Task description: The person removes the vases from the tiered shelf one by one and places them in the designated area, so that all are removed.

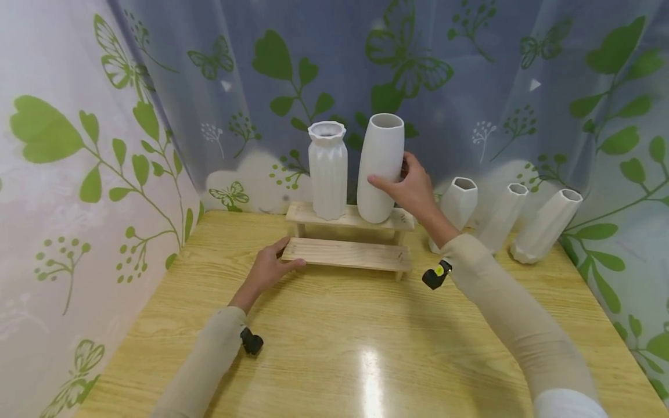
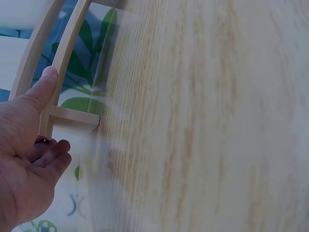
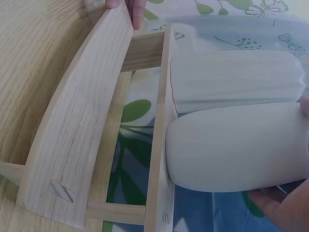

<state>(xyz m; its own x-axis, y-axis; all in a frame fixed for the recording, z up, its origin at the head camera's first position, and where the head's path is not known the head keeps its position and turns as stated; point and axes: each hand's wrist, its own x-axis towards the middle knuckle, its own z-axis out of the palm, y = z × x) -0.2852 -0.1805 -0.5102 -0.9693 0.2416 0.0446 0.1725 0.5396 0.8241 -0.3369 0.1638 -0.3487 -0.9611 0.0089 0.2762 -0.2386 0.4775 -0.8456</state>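
A smooth white vase (image 1: 377, 174) stands at the right of the upper step of a two-step wooden stand (image 1: 347, 253), leaning slightly. My right hand (image 1: 414, 188) grips it from the right, thumb across its front. Beside it on the same step is a ribbed white vase (image 1: 328, 174) with a scalloped rim. My left hand (image 1: 269, 267) holds the left end of the lower step, thumb on top. In the left wrist view, the fingers (image 2: 53, 162) curl under the board's end. The right wrist view shows the smooth vase (image 3: 236, 147) with its base at the upper board.
Right of the stand, several white vases stand on the wooden table (image 1: 324, 337): a faceted one (image 1: 461, 203), a slim one (image 1: 503, 217) and a ribbed one (image 1: 546, 226). A patterned curtain (image 1: 334, 69) hangs behind and along both sides.
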